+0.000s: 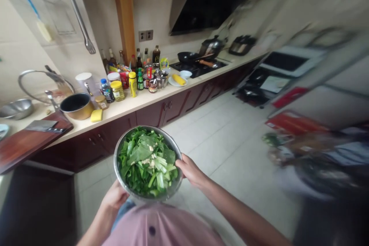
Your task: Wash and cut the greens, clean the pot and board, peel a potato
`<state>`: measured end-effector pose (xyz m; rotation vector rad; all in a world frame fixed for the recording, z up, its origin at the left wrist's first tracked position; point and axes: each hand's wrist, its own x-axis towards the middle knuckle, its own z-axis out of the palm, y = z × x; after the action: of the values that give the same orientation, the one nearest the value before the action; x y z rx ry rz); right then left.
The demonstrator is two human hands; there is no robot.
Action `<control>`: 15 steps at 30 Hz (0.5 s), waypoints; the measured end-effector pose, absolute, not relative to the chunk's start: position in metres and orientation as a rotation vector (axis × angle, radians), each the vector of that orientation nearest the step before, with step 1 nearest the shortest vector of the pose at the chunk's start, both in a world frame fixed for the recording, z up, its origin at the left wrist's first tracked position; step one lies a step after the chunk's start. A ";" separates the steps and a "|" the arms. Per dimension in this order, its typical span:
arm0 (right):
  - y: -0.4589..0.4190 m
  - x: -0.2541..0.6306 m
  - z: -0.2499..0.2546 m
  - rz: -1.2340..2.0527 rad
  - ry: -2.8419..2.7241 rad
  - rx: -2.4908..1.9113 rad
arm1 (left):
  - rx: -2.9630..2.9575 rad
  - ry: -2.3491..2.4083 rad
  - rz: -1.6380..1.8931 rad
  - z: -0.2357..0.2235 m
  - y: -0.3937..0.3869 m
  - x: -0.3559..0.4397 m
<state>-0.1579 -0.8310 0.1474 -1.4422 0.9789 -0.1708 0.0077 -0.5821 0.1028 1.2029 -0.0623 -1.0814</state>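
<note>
A round metal bowl (116,161) is held in front of my body, above the floor. Chopped leafy greens (138,157) fill it, with pale stem pieces and bits that look like minced garlic on top. My left hand (115,194) grips the bowl's lower left side, its fingers partly hidden beneath. On the right side, my right hand (190,171) is closed on the rim, thumb on top. Both hands carry the bowl roughly level.
Along the counter stand a cutting board (17,142) with a cleaver (43,125), a pot (77,107), a yellow sponge (96,115), several bottles and jars, and a plate with a yellow item (178,79). Farther off, a black wok (187,57) sits on the stove (198,70). Clutter blurs at right.
</note>
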 end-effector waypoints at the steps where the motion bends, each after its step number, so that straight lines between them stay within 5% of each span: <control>1: -0.843 -0.166 0.142 -0.203 1.002 -1.427 | 1.194 -0.082 -1.120 0.102 -0.598 0.009; 15: -1.048 -0.194 0.174 -0.640 1.313 -1.126 | 1.053 -0.205 -1.485 0.105 -0.873 0.095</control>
<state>-0.1938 -1.0479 0.1741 -1.1261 1.3135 -0.6405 0.0948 -0.8733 0.1046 1.0529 -0.2053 -1.4848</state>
